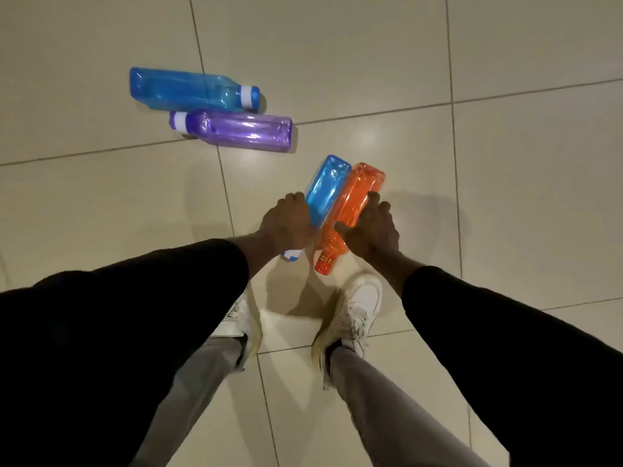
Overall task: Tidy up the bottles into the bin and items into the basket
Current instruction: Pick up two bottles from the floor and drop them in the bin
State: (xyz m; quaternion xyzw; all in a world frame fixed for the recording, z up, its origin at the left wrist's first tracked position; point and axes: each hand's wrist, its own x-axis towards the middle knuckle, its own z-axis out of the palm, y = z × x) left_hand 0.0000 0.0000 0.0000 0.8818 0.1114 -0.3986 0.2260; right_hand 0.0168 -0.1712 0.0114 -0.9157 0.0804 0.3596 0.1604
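Bottles are the business here: 2 of them lie side by side just in front of the person's feet, a near blue bottle (326, 187) and an orange bottle (350, 210), touching along their long sides with their caps pointing back toward the shoes. The left hand (286, 224) is curled over the lower part of the near blue bottle, and the right hand (369, 230) is wrapped over the orange bottle, fingers lying across its body. Both hands look closed on their bottles, though whether either bottle has left the floor (505, 197) I cannot tell.

To do this step well, I would judge that each grip should sit around the narrower waist near the neck, where smooth plastic is less likely to slip, and that the 2 should be lifted apart, not pressed together, so neither knocks the other loose.

Farther off on the tiles lie 2 more: a far blue bottle (188, 89) and a purple bottle (242, 129), touching or nearly so, heads pointing opposite ways, well apart from the pair in hand. Nothing lies between the hands and their bottles. The white shoes (357, 311) stand just behind the caps, so a dropped bottle could roll against them. Neither the bin nor the basket is in view.
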